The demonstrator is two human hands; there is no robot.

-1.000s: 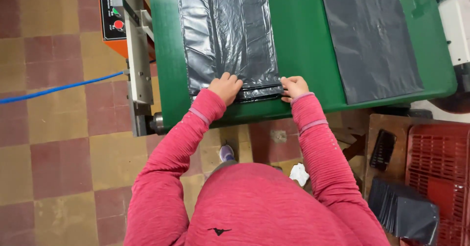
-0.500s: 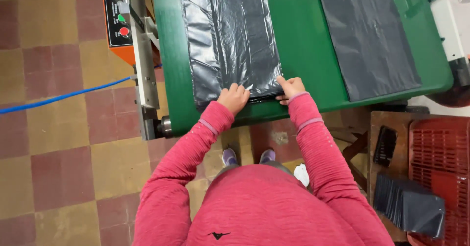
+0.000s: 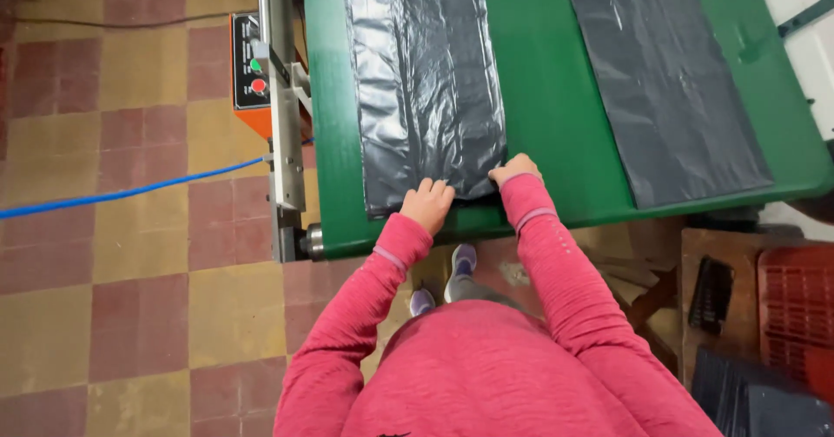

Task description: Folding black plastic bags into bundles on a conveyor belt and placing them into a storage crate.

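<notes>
2 blk plastic sheets (image 3: 430, 81) (image 3: 665, 81), 2 hands (image 3: 428, 204) (image 3: 514, 169)

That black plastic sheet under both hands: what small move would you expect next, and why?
Probably a short pull of the crinkled black plastic sheet toward the near edge of the green belt table. The left hand and the right hand both press on its near end, which lies just short of that edge, so it seems ready to slide off.

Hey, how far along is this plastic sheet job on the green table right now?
Looks done: a second dark sheet lies flat and untouched further right on the green table. In hand: the left hand and right hand both press the near edge of the glossy black plastic sheet. Left: that sheet is wrinkled and not yet lifted off the table.
</notes>
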